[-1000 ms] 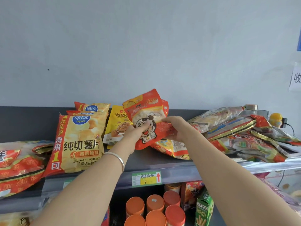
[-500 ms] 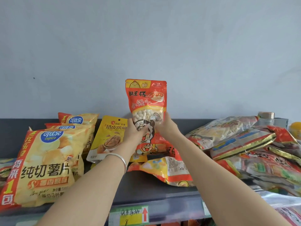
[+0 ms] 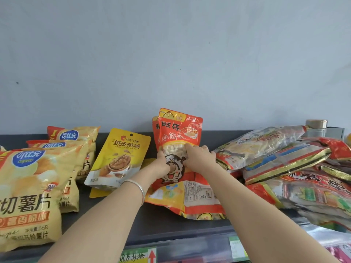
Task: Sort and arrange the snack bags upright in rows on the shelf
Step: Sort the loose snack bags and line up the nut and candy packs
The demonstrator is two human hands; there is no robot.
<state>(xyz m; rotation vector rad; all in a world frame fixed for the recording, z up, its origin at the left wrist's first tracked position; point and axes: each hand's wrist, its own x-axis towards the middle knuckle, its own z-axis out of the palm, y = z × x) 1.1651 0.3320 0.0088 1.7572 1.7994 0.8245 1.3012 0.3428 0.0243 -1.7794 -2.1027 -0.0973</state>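
Barely visible, a rear bag (image 3: 155, 128) stands behind the held red bag (image 3: 180, 133).

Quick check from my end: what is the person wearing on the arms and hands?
No sleeves or gloves show: the left hand and the right hand are bare. A thin silver bangle circles the left wrist.
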